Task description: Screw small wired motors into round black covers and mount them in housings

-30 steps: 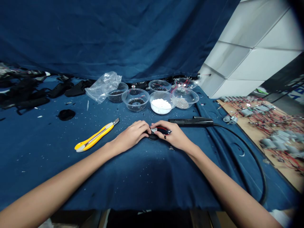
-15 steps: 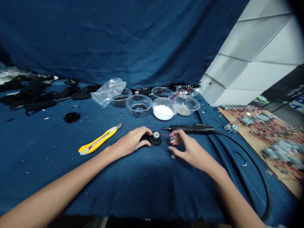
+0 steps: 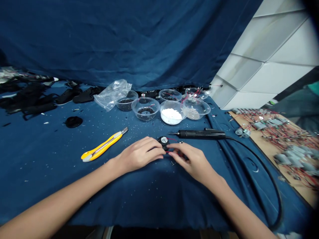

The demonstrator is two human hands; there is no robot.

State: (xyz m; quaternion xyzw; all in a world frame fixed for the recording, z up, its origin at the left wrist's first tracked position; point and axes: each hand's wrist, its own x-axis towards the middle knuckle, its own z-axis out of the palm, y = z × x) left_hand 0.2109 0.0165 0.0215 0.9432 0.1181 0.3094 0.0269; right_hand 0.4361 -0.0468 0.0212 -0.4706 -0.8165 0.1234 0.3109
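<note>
A small round black part (image 3: 163, 146) rests on the blue cloth, with a pale disc-shaped piece, perhaps a small motor, on top and thin red wires leading off to the right. My left hand (image 3: 143, 153) is closed around its left and near side, fingertips partly covering it. From the right, my right hand (image 3: 190, 160) pinches a red wire (image 3: 167, 152) close to the part's near edge. Just behind the right hand lies a black electric screwdriver (image 3: 201, 134), its tip toward the part. A yellow utility knife (image 3: 103, 146) lies left of my left hand.
Transparent bowls hold black bits (image 3: 146, 113), white pieces (image 3: 171, 115) and small metal bits (image 3: 193, 114). A plastic bag (image 3: 112, 94) lies beside them. Black parts (image 3: 37, 99) pile up at left; a board (image 3: 260, 139) with wired motors stands right. The screwdriver's cable (image 3: 276, 196) curves nearby.
My right hand has moved left to the black part and now pinches the wire by it. My left hand has shifted slightly, its fingers drawing over the part's near edge.
</note>
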